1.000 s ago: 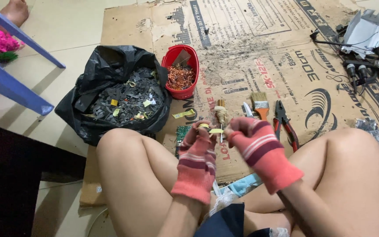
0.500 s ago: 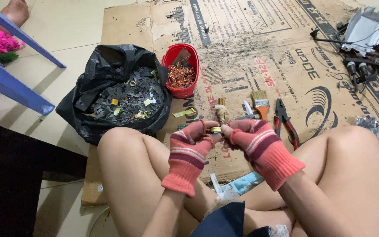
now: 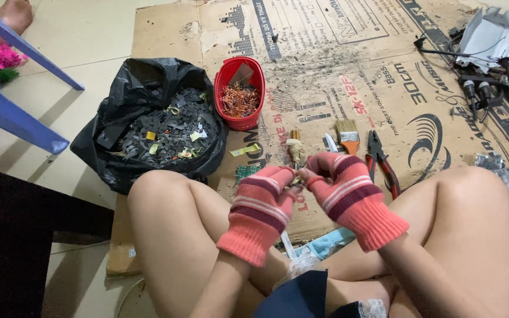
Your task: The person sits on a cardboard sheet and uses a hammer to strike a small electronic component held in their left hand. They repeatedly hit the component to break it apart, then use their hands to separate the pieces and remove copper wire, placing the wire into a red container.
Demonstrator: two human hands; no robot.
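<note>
I sit on a flat brown cardboard sheet (image 3: pixel 337 76) on a pale tile floor (image 3: pixel 89 35). My left hand (image 3: pixel 266 203) and right hand (image 3: pixel 340 185), in pink striped wool gloves, are pinched together on a small metal part (image 3: pixel 297 179) above my knees. Close by are a red tub (image 3: pixel 241 93) of curly copper wire, a black bag (image 3: pixel 148 118) of scraps, a brush (image 3: pixel 347 135) and pliers (image 3: pixel 380 159).

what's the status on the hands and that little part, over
Left hand and right hand, both gloved, pinching one small part between them. Pliers and brush lie just beyond on cardboard. Nothing blocking.
</note>
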